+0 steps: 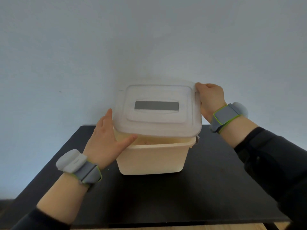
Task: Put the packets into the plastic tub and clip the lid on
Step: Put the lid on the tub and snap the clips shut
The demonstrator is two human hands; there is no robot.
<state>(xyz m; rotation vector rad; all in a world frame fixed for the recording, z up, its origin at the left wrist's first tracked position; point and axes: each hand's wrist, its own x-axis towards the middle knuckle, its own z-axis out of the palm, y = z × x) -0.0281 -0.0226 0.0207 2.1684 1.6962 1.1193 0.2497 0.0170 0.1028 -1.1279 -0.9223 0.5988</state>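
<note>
A cream plastic tub stands on the black table, near its far edge. Above it a translucent white lid with a grey handle strip is tilted, its near edge lifted over the tub's front rim. My left hand grips the lid's near left corner, thumb underneath. My right hand holds the lid's far right corner. A grey clip hangs at the lid's right side. What is in the tub is hidden by the lid, and no packets show.
A plain pale wall rises right behind the table. Both wrists carry grey strapped bands. A strip of wooden floor shows below the table's front edge.
</note>
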